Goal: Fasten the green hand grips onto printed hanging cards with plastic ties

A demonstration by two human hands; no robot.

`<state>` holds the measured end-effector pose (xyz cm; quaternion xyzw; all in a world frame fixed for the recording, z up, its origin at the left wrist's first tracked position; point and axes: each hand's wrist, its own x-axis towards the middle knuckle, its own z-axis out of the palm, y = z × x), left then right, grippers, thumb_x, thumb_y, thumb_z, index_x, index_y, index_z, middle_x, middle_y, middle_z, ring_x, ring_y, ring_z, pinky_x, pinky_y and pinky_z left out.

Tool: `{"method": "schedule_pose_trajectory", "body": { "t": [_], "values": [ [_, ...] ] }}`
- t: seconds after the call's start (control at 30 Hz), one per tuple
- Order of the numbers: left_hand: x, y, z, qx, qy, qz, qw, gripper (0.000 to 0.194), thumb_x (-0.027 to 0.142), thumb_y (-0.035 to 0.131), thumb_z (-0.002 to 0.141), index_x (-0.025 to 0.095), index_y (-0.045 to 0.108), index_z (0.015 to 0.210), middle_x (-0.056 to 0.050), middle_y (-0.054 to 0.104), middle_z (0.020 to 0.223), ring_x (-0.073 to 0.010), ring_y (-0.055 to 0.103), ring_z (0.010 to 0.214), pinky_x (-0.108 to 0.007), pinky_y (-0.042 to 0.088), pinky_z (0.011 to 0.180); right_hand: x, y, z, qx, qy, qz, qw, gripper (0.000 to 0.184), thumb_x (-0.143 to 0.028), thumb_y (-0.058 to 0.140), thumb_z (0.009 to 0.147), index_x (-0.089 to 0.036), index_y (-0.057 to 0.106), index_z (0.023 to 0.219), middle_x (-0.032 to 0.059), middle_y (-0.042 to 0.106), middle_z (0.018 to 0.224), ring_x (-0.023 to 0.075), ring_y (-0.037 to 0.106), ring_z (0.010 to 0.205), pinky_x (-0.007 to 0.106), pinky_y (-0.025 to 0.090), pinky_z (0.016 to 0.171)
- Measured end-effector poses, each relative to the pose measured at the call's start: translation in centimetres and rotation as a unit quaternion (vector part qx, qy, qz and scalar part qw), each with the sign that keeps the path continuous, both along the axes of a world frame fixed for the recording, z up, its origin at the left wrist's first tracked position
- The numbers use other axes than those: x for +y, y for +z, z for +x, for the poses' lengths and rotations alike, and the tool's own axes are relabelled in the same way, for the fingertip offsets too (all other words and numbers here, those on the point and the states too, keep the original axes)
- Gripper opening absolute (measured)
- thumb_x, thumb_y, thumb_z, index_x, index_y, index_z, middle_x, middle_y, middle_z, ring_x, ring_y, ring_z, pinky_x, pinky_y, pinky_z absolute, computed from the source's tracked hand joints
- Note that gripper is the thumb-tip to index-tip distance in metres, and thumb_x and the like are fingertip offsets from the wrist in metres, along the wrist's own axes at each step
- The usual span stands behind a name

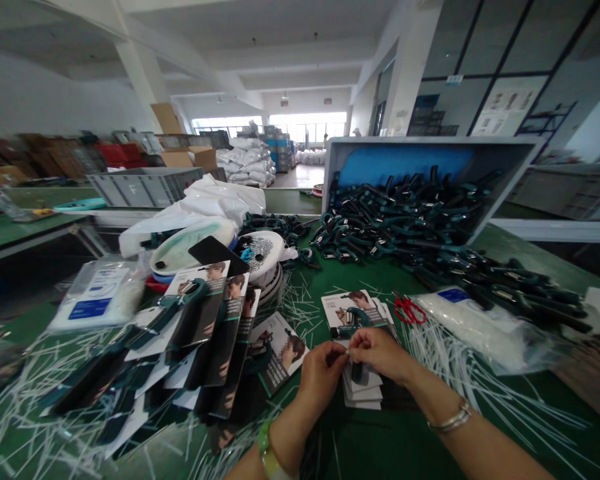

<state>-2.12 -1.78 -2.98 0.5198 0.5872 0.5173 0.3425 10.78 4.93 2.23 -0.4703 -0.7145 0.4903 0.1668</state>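
My left hand (325, 373) and my right hand (380, 350) meet over a printed card (334, 305). A teal and black plier-like hand tool (353, 319) lies on that card. Thumbs and fingers of both hands are pinched together beside the tool's dark handle, on what looks like a thin white cable tie, mostly hidden by the fingertips. Under my hands, more white-edged cards (363, 399) lie stacked. To the left is a pile of cards with similar tools fastened on them (200, 320), and one more such card (280, 347) lies close to my left hand.
A tilted grey bin (503, 193) spills many similar tools onto the green table. Red-handled scissors (409, 310) and loose white ties (445, 353) lie right of my hands. Bags of ties (100, 297) (485, 327) flank the work, and a bowl of small metal parts (263, 252) stands behind.
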Motion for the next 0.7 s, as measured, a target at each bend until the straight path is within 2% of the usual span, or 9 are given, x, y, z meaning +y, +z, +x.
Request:
{"method": "schedule_pose_trajectory", "body": {
  "t": [0.17,0.3,0.37,0.47,0.53,0.6,0.7],
  "values": [
    [-0.2,-0.3,0.1,-0.139,-0.048,-0.014,0.989,0.021,0.022,0.061,0.071,0.014,0.062,0.089,-0.007,0.067,0.087,-0.0163,0.062,0.077,-0.025,0.048,0.071,-0.2,-0.5,0.1,-0.026,-0.013,0.067,0.997,0.004,-0.013,0.055,0.061,-0.016,0.056,0.062,-0.003,0.053,0.051,0.0094,0.047,0.049,0.02,0.031,0.046],
    [-0.1,-0.3,0.3,-0.163,-0.068,-0.027,0.984,0.021,0.019,0.062,0.068,0.014,0.064,0.089,-0.007,0.068,0.089,-0.017,0.062,0.081,-0.027,0.048,0.075,-0.4,-0.6,0.6,-0.014,-0.007,0.099,0.995,0.003,-0.017,0.054,0.064,-0.016,0.056,0.066,-0.0015,0.056,0.057,0.0106,0.05,0.053,0.021,0.036,0.049],
    [0.0,-0.2,0.4,-0.151,-0.065,-0.028,0.986,0.022,0.015,0.061,0.067,0.015,0.064,0.089,-0.006,0.068,0.087,-0.0162,0.062,0.08,-0.026,0.048,0.075,-0.4,-0.4,0.9,0.007,-0.001,0.091,0.996,0.005,-0.021,0.055,0.065,-0.016,0.056,0.067,-0.0007,0.057,0.059,0.0115,0.052,0.055,0.021,0.038,0.051],
    [-0.1,0.3,0.5,-0.071,-0.032,-0.033,0.996,0.015,0.015,0.059,0.07,0.016,0.064,0.084,-0.003,0.067,0.079,-0.0145,0.061,0.073,-0.025,0.047,0.069,-0.4,0.0,1.6,0.043,0.003,0.068,0.997,0.012,-0.027,0.054,0.07,-0.016,0.058,0.072,0.0008,0.061,0.065,0.0134,0.055,0.061,0.023,0.042,0.057],
    [-0.2,0.7,0.6,0.027,-0.011,-0.033,0.999,0.009,0.019,0.059,0.071,0.017,0.065,0.078,-0.002,0.065,0.075,-0.0144,0.059,0.071,-0.025,0.045,0.067,-0.5,0.1,2.2,0.034,0.008,0.1,0.994,0.015,-0.029,0.05,0.075,-0.017,0.059,0.075,0.0014,0.062,0.068,0.0144,0.057,0.064,0.024,0.043,0.059],
    [-0.3,1.0,0.6,0.117,-0.009,-0.019,0.993,0.008,0.023,0.059,0.073,0.019,0.066,0.074,-0.001,0.063,0.074,-0.0149,0.057,0.073,-0.026,0.043,0.068,-0.7,-0.1,2.8,-0.004,0.014,0.185,0.983,0.018,-0.028,0.045,0.08,-0.018,0.06,0.077,0.0025,0.063,0.072,0.0156,0.058,0.068,0.026,0.043,0.063],
    [-0.2,1.2,0.9,0.178,-0.013,0.006,0.984,0.01,0.023,0.056,0.076,0.02,0.065,0.077,-0.001,0.064,0.079,-0.0148,0.056,0.077,-0.025,0.041,0.071,-1.1,-0.9,3.5,-0.061,0.014,0.337,0.939,0.022,-0.024,0.04,0.084,-0.017,0.061,0.087,0.0074,0.064,0.083,0.0196,0.059,0.078,0.033,0.044,0.073]
  ]
}}
